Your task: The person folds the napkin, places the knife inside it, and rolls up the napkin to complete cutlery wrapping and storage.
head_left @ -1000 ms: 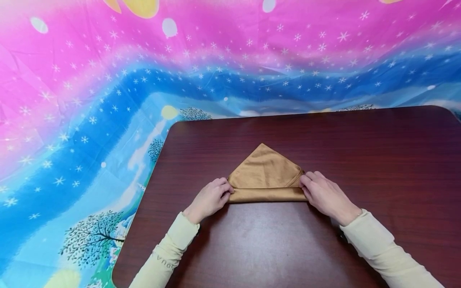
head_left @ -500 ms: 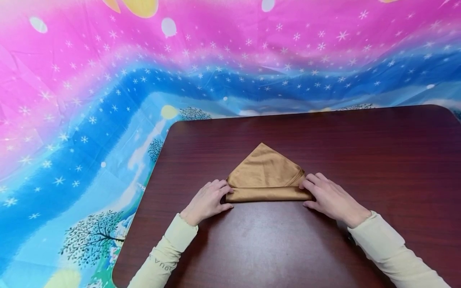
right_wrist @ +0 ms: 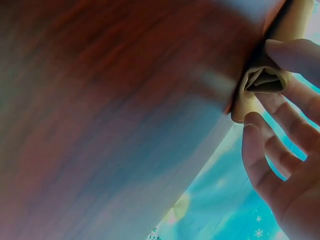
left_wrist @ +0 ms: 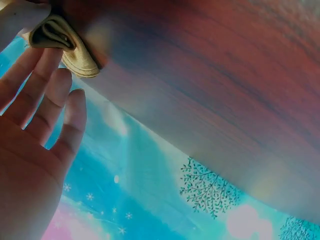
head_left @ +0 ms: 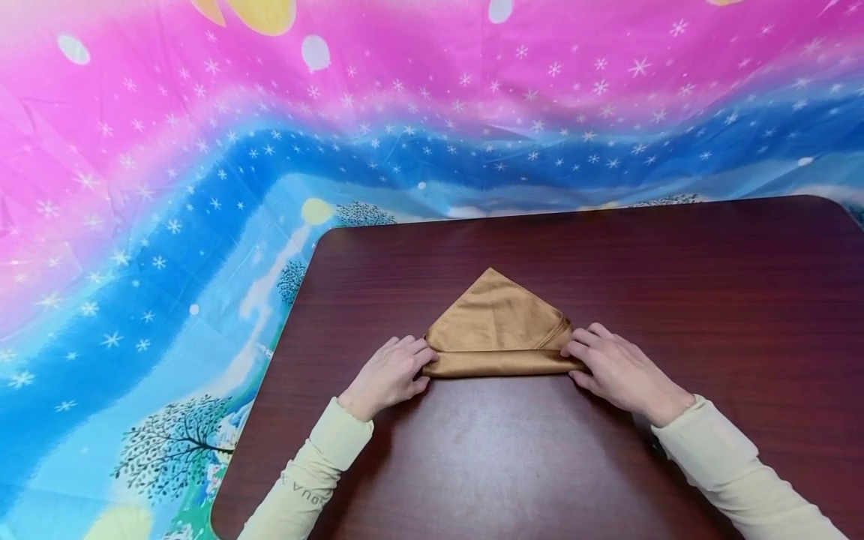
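Note:
A golden-brown satin cloth [head_left: 498, 313] lies on the table, its near edge rolled into a flat tube and its far part a triangle pointing away. My left hand [head_left: 390, 375] pinches the left end of the roll between thumb and fingers. At the right end, my right hand [head_left: 626, 373] holds the roll in the same way. Both wrist views show the layered, hollow ends of the cloth [left_wrist: 52, 33] between thumb and fingertips; the right end of the cloth [right_wrist: 265, 80] looks the more open.
The dark red-brown wooden table [head_left: 715, 300] has rounded corners. Behind it and along its left side hangs a pink and blue backdrop sheet [head_left: 432, 90] printed with snowflakes and trees.
My thumbs have moved away from the near edge and then come back in against it. The right hand has shifted slightly to the right, and more of the roll's right end shows.

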The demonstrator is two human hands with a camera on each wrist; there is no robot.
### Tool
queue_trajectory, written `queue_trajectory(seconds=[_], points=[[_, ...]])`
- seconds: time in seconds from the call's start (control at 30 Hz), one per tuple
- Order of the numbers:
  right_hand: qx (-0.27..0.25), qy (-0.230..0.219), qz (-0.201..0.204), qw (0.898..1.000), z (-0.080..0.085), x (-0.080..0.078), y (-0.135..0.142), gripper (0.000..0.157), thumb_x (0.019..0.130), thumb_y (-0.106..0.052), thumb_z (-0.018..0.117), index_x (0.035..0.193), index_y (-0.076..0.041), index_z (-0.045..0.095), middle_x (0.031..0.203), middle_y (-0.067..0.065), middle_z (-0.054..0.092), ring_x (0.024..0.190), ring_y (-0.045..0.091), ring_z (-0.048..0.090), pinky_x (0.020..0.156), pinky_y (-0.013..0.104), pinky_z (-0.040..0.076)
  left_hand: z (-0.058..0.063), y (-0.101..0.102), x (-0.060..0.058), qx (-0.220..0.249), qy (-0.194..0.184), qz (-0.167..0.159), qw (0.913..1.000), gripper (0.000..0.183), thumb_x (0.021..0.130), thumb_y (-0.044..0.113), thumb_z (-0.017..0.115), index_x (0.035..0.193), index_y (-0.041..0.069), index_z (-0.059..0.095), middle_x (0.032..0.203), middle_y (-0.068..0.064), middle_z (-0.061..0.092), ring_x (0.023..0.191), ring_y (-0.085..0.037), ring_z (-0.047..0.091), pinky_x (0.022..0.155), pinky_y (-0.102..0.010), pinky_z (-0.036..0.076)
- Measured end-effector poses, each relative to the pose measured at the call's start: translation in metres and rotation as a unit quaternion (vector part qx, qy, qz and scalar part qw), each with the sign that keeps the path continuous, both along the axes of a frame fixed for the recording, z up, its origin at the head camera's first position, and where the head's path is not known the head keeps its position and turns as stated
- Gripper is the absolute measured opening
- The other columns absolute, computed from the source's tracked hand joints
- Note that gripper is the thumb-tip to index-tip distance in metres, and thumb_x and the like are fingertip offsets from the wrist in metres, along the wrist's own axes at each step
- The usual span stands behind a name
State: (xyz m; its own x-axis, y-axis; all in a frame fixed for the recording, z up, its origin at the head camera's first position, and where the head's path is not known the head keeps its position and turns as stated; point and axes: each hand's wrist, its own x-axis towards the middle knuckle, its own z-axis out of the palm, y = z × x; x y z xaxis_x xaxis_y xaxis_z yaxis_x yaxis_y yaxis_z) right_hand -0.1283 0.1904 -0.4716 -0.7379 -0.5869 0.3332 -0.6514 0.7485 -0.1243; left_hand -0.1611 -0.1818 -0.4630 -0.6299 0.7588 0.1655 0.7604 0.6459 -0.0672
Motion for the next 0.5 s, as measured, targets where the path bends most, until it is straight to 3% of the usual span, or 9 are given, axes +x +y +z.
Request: queue_trajectory(seconds=[0.5], points=[[-0.014,0.028,0.013,0.999,-0.0019,-0.0026,-0.0009,0.017,0.073,-0.010,0.072,0.089,-0.006,0.069,0.088,0.002,0.060,0.083,0.019,0.053,0.072,0.034,0.048,-0.0030,-0.0015,-0.0040,0.011,0.009,0.005,0.9999,0.022,0.077,0.019,0.069,0.097,0.018,0.061,0.088,0.007,0.064,0.082,-0.014,0.058,0.073,-0.030,0.045]])
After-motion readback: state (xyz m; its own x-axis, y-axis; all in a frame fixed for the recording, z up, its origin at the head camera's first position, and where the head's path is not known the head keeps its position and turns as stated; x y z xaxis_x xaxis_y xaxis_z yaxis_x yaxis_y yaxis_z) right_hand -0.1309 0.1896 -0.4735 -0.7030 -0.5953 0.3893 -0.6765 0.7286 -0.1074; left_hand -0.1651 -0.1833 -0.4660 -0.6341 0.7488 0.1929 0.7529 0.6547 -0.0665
